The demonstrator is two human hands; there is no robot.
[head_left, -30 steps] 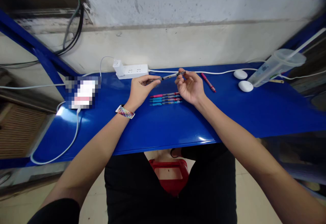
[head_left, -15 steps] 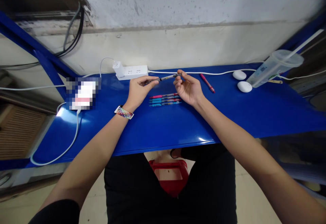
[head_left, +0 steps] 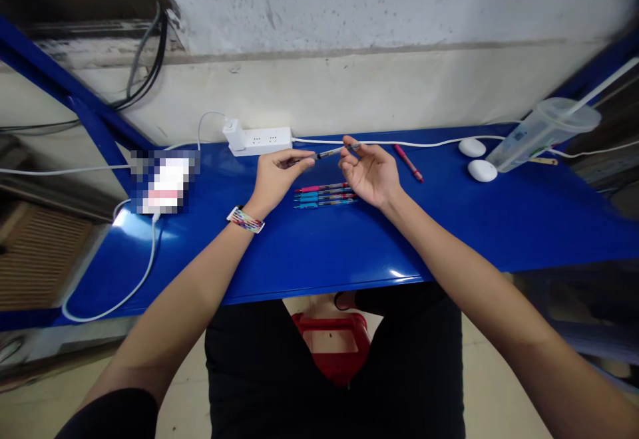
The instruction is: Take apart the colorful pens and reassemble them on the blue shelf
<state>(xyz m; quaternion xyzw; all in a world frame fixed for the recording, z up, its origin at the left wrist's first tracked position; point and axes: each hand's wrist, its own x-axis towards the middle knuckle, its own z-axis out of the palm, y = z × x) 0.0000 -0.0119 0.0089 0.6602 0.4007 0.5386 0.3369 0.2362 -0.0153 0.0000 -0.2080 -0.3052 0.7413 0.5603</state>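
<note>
A slim pen (head_left: 329, 153) with a clear barrel and dark parts is held level above the table, stretching between both hands. My left hand (head_left: 274, 176) pinches its left end between thumb and fingers; a multicoloured band circles that wrist. My right hand (head_left: 373, 174) has its palm turned up and its fingertips closed on the pen's right part. Below them, several pens lie side by side, among them a pink-ended pen (head_left: 310, 189) and a blue-ended pen (head_left: 308, 205). A separate red pen (head_left: 409, 163) rests to the right of my right hand.
At the back stands a white power strip (head_left: 264, 140) with a plugged charger. A bright-screened, blurred device (head_left: 167, 186) with a cable is on the left. Two white rounded cases (head_left: 482, 171) and a clear plastic cup (head_left: 536, 134) with a straw occupy the right of the blue table (head_left: 319, 253).
The right fingers have shifted slightly along the pen, toward the left hand, and more of its right end shows. The whole view has drifted a little; the lying pens have not moved.
</note>
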